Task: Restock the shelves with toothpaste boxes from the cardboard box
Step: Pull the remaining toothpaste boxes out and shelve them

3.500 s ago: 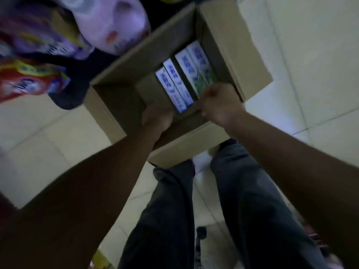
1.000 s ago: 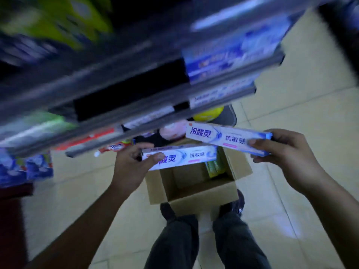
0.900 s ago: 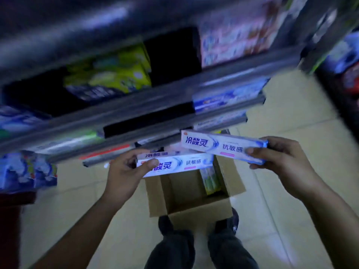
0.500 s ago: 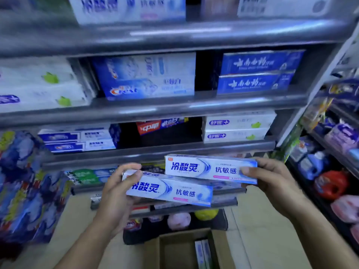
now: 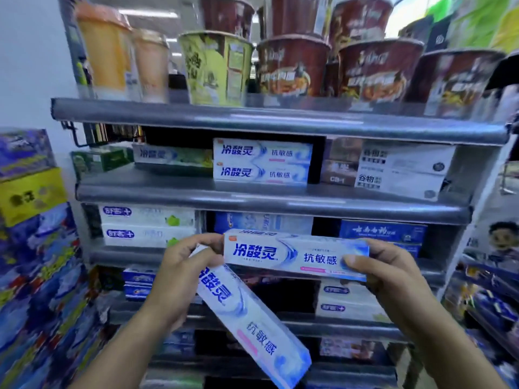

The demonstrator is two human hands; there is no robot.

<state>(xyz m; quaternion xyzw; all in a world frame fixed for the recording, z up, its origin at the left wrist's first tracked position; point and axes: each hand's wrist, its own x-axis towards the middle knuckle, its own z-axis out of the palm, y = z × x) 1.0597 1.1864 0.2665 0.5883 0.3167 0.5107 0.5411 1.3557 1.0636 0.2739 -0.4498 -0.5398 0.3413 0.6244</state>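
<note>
Left hand: our left hand (image 5: pixel 184 279) grips the upper end of a toothpaste box, and its fingertips also touch the left end of a second box.
Tilted box: the toothpaste box in the left hand (image 5: pixel 247 318) slants down and to the right, its lower corner low in our view.
Right hand: our right hand (image 5: pixel 393 273) pinches the right end of the second box, thumb on the printed face, fingers behind.
Level box: the toothpaste box held level (image 5: pixel 296 254) spans the gap between both hands, in front of the third shelf from the top.
Matching stock: two same-brand boxes (image 5: pixel 262 162) sit stacked on the shelf above, well apart from our hands.
Shelf unit: the grey metal shelves (image 5: pixel 275 199) hold other toothpaste cartons in rows on several levels.
Top shelf: noodle cups (image 5: pixel 292 66) stand along the top.
Left side: we see stacked blue and yellow packs (image 5: pixel 33 220) beside the shelves.
Cardboard box: out of our view.
</note>
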